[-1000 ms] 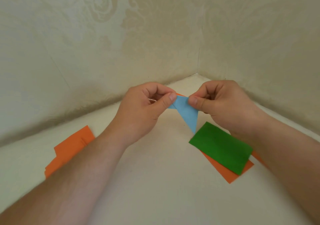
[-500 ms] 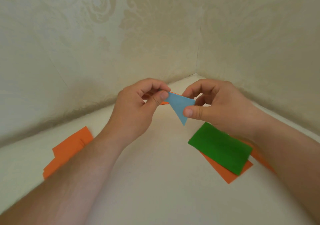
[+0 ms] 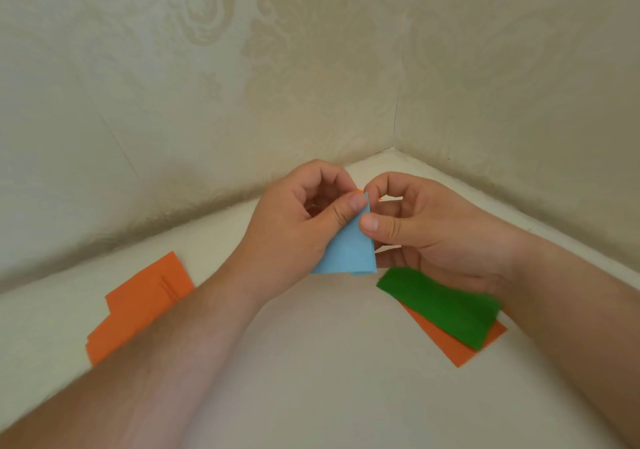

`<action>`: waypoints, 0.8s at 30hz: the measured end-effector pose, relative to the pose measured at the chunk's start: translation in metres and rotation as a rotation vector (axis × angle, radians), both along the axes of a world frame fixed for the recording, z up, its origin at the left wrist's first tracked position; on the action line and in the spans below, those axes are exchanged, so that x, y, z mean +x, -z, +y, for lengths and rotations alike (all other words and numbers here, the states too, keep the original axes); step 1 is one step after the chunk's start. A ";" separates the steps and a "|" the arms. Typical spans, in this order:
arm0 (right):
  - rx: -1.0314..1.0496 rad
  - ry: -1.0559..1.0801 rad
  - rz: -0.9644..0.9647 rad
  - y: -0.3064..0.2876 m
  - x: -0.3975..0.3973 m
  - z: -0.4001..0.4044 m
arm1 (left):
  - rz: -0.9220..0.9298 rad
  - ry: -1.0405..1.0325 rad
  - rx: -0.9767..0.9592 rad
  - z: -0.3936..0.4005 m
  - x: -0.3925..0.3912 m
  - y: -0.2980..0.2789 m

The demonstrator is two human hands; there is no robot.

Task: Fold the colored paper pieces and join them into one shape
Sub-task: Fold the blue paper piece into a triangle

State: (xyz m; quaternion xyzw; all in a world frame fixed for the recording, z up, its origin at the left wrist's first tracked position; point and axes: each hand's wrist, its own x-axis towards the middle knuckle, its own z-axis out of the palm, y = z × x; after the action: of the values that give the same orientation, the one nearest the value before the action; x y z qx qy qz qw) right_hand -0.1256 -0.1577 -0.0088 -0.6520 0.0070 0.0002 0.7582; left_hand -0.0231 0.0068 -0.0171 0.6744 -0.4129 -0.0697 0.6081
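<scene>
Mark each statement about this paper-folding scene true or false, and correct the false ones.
1. Both hands hold the blue paper. True.
2. The green paper lies on top of an orange sheet. True.
3. The left hand rests flat on the table. False: it is raised, its thumb pinching the blue paper.
4. The stack of orange sheets lies under the right hand. False: it lies beside the left forearm.

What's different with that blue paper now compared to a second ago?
The blue paper has been turned: its point hung downward, now its wide edge is at the bottom. Both the left hand and right hand still pinch it. The green paper and orange sheets haven't moved.
</scene>
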 end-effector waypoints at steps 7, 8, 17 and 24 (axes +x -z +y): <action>0.080 0.120 -0.006 -0.001 0.004 -0.003 | -0.087 -0.062 0.078 0.001 0.002 0.000; 0.073 0.159 -0.001 -0.001 0.005 -0.003 | -0.122 -0.066 0.094 0.001 0.002 0.000; 0.105 0.397 -0.011 -0.002 0.009 -0.016 | -0.257 -0.018 0.339 0.007 0.008 0.005; 0.018 0.403 0.038 -0.003 0.010 -0.019 | -0.107 -0.037 0.296 0.008 0.009 0.001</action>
State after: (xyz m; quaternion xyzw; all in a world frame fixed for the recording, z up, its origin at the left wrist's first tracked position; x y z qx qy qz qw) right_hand -0.1153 -0.1770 -0.0057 -0.6306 0.1519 -0.1393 0.7482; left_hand -0.0139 0.0145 -0.0180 0.7671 -0.4171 -0.0827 0.4804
